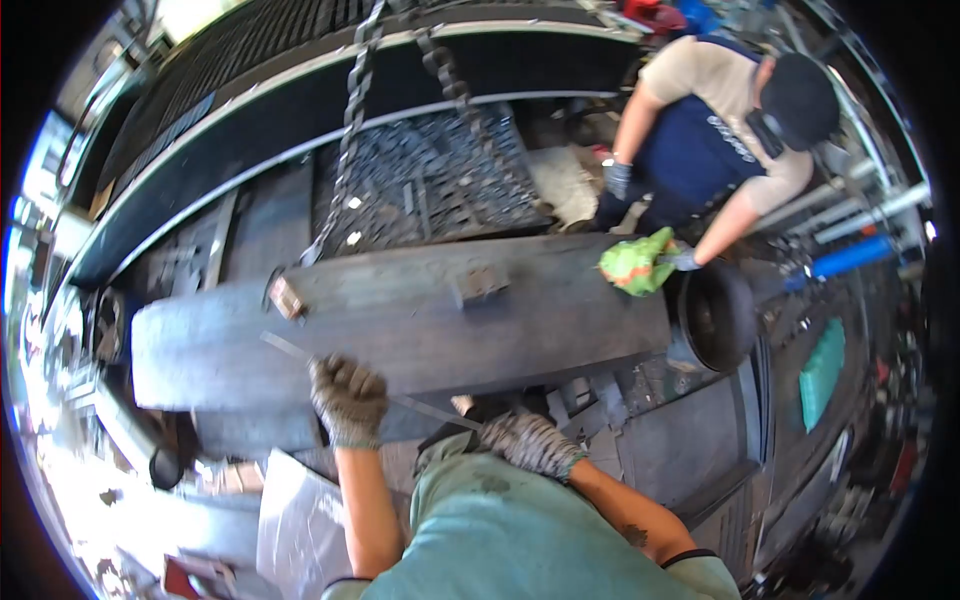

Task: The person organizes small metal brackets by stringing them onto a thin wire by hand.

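Observation:
A long thin metal strip (285,347) lies slanted across the near edge of a large dark steel plate (400,315). My left hand (347,400), in a grey knitted glove, is closed around the strip near its middle. Close to my body, my right hand (532,443), also gloved, grips the strip's near end. Two small metal blocks (478,283) (286,297) rest on the plate.
A chain (350,120) hangs down to the plate's far edge. Across the plate a co-worker (715,130) leans in, holding a green cloth (634,264). A dark round wheel (713,315) stands at the plate's right end. A metal grating (430,180) lies beyond.

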The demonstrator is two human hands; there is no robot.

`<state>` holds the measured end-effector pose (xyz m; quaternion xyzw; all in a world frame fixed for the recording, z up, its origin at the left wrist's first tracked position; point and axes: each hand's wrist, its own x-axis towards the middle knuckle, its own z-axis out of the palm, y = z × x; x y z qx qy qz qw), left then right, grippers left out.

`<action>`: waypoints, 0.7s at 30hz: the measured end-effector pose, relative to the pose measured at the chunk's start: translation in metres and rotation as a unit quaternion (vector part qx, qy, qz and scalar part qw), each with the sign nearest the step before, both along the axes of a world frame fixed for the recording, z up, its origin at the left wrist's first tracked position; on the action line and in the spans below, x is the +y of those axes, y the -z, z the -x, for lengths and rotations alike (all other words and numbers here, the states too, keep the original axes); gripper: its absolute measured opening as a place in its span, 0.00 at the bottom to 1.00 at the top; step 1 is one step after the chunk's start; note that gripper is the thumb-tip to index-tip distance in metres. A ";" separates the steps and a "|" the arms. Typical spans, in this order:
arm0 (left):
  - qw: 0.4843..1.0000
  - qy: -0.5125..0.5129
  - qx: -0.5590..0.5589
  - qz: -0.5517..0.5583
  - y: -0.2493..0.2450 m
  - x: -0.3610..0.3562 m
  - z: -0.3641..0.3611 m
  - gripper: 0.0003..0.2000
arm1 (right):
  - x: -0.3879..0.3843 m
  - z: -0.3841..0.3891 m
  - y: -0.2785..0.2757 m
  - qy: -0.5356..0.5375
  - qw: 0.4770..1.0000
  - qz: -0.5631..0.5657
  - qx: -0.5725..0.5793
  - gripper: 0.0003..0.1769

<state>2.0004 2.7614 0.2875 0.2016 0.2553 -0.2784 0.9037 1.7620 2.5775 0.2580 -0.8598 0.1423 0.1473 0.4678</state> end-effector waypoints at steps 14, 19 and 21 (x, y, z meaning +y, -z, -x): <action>0.995 0.087 0.022 -0.052 -0.013 -0.062 0.027 0.21 | -0.023 0.001 -0.051 0.106 0.983 0.148 0.026 0.33; 0.994 0.070 0.006 -0.083 -0.027 -0.061 0.027 0.21 | -0.016 -0.010 -0.046 0.105 0.980 0.166 0.004 0.31; 0.993 0.050 -0.008 -0.111 -0.028 -0.062 0.029 0.21 | -0.012 -0.013 -0.027 0.105 0.976 0.189 -0.019 0.30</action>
